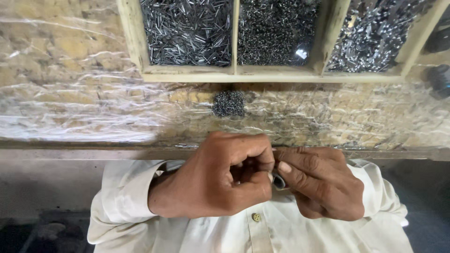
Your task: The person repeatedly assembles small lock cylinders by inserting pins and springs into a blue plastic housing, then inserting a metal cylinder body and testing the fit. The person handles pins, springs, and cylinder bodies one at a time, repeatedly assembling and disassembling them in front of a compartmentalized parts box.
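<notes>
At frame centre our left hand [215,180] and right hand [318,187] meet, fingers [262,161] pinching one small dark metal piece [279,182]; above, one pile of tiny pins [228,103] lies on the plastic-wrapped table [75,93], below one wooden tray [234,75] of three compartments.

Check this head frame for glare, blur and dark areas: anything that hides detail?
Head view: glare streaks whiten the plastic sheet on the left; the left hand and right hand are evenly lit and fairly sharp; the small part between them is mostly hidden; the lower corners are dark and soft.

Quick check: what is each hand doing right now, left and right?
Left hand: closed, fingers curled; contents hidden.
Right hand: closed, pinching a small dark part.
</notes>
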